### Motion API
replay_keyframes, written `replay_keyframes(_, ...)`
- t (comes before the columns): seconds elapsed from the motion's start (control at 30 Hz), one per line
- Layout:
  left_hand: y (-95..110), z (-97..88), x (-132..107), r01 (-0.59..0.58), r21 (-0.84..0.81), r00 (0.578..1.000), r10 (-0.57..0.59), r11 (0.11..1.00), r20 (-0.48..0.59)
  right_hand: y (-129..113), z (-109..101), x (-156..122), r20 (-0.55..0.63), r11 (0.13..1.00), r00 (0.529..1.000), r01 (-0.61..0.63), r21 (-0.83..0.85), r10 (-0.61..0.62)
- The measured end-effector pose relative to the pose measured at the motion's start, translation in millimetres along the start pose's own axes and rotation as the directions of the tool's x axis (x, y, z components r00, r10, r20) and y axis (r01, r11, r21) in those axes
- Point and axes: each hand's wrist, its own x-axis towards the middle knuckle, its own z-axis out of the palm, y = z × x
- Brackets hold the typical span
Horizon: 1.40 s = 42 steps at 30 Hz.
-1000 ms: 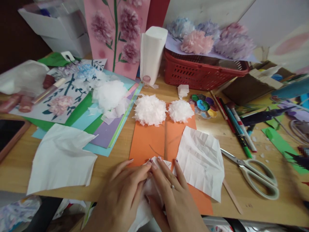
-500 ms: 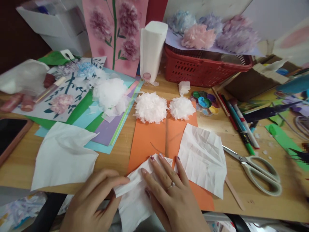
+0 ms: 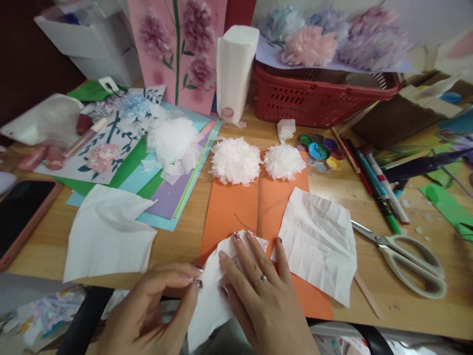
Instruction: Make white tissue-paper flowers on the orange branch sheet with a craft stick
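Observation:
My right hand lies flat, fingers spread, on a white tissue sheet at the near edge of the wooden table. My left hand pinches that tissue's left edge between thumb and fingertips. The tissue overlaps the bottom of an orange card with a drawn stem and two white tissue flowers at its top. A crumpled white tissue lies on the card just right of my right hand.
Another white tissue lies left. Scissors and markers sit right, with a paint palette. A red basket, a tissue pack, coloured papers and a phone ring the work area.
My left hand slid left off the tissue's middle and now pinches its left edge. The tissue has spread wider. My right hand stays pressed flat on it.

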Motion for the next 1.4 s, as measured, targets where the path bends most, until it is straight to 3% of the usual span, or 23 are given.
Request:
replay_keyframes(0.1, 5.7, 7.1, 1.5, -0.044, -0.062, 0.996, 0.048, 0.997, 0.071, -0.5, 0.4, 1.7, 0.01, 1.0, 1.0, -0.001, 0.008, 0.001)
replay_keyframes(0.27, 7.7, 15.6, 11.8, -0.32, 0.155, 0.931, 0.28, 0.935, 0.234, -2.5, 2.8, 2.2, -0.046, 0.995, 0.997, -0.06, 0.086, 0.064)
replay_keyframes(0.37, 8.3, 18.5, 15.3, -0.362, 0.187, 0.913, 0.308, 0.913, 0.266, -2.6, 2.9, 1.3, -0.037, 0.993, 0.997, -0.066, 0.094, 0.07)
replay_keyframes(0.53, 6.6, 12.6, 13.3, -0.291, 0.256, 0.946, 0.236, 0.922, 0.225, 0.0, 0.3, 2.2, -0.02, 0.995, 0.999, -0.049, 0.086, 0.051)
replay_keyframes(0.63, 1.9, 2.2, 12.5, -0.249, 0.302, 0.951, 0.173, 0.92, 0.256, 1.1, 0.6, 3.1, -0.017, 0.999, 1.0, -0.024, 0.039, 0.025)
replay_keyframes(0.9, -1.2, -12.9, 11.1, -0.18, 0.217, 0.965, 0.13, 0.96, 0.226, 2.9, 7.7, 0.0, -0.012, 0.998, 0.999, 0.047, -0.031, -0.047)
replay_keyframes(1.03, -8.1, -12.5, 9.0, -0.074, 0.23, 0.979, 0.026, 0.97, 0.203, 1.8, 7.6, -0.2, 0.002, 0.999, 0.999, 0.04, -0.035, -0.04)
replay_keyframes(1.17, -11.2, -15.2, 13.4, -0.154, 0.312, 0.955, 0.061, 0.937, 0.29, -1.4, 8.3, 0.4, -0.012, 1.0, 1.0, 0.005, 0.021, -0.005)
replay_keyframes(1.4, 5.9, -4.6, 10.1, -0.116, 0.152, 0.982, 0.09, 0.982, 0.167, 0.9, 6.8, 0.6, 0.008, 0.999, 0.999, 0.043, -0.004, -0.043)
